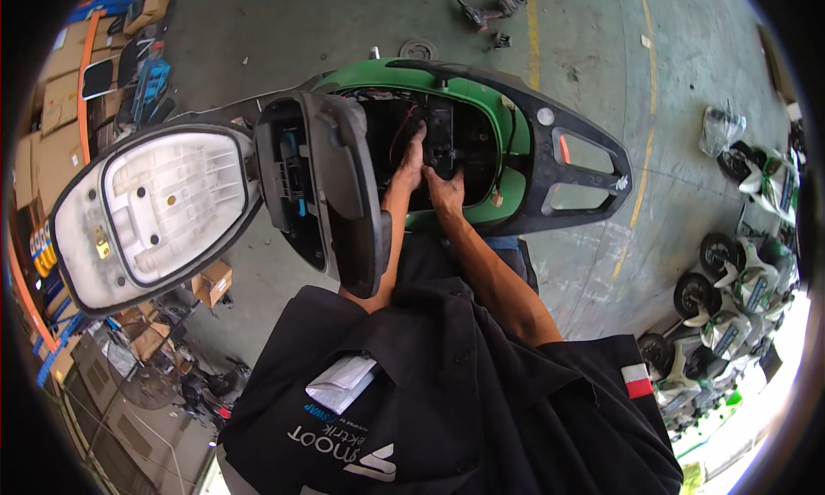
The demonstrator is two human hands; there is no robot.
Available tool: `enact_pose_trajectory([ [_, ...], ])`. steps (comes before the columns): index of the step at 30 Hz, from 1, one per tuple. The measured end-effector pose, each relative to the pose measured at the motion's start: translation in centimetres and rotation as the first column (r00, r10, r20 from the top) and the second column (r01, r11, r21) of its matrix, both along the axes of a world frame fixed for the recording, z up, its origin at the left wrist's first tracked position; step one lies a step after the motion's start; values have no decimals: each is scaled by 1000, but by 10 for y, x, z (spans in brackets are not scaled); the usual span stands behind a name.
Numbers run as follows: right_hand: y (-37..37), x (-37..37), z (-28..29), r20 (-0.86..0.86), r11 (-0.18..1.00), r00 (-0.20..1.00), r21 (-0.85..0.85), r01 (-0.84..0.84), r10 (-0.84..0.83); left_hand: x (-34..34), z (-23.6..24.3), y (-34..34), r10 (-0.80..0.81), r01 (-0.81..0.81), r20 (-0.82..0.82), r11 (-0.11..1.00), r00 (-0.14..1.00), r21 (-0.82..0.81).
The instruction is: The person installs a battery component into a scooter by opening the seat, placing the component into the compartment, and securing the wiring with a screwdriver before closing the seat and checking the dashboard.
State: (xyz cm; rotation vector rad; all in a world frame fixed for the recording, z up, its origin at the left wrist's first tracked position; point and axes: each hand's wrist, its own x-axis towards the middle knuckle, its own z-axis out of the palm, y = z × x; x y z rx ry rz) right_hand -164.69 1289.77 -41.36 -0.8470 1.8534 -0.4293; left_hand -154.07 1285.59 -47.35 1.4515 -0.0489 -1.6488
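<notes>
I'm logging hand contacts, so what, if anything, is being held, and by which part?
The left hand is at the left side, the right hand at the near end, of a black part inside the scooter; actual gripping cannot be told.

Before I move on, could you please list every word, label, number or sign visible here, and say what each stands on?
Black shirt: white and blue lettering with a white emblem, upside down; wording left uncopied.
Sleeve patch: red and white, no readable text.
Seat: a yellow sticker on its underside, too small to read.
Cardboard box: dark markings, too small to read.
</notes>
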Motion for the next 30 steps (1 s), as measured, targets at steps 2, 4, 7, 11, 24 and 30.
enact_pose_trajectory([
  [2, -1, -1, -2, 27, 999, 999, -19, -38, 38, 7, 9, 6, -2, 4, 60, 1000, 998, -31],
  [4, -7, -3, 9, 104, 998, 993, 25, -57, 54, 7, 13, 15, -29, 36, 131, 998, 991, -53],
  [7, 3, -2, -12, 202, 975, 969, -197, -100, 140, 7, 33, 38, -50, 83, 284, 991, 957, -103],
  [11, 15, -16, -31, 312, 944, 894, -185, -274, 321, -8, 55, 74, -22, 109, 419, 977, 908, -183],
  [24, 70, -11, -14, -400, 680, 668, -137, -721, 628, 31, 46, 302, 107, 96, 569, 944, 815, -315],
  [30, 259, 91, 31, -325, 257, 376, -354, -899, 868, 86, -79, 593, 308, -538, 736, 838, 603, 91],
])
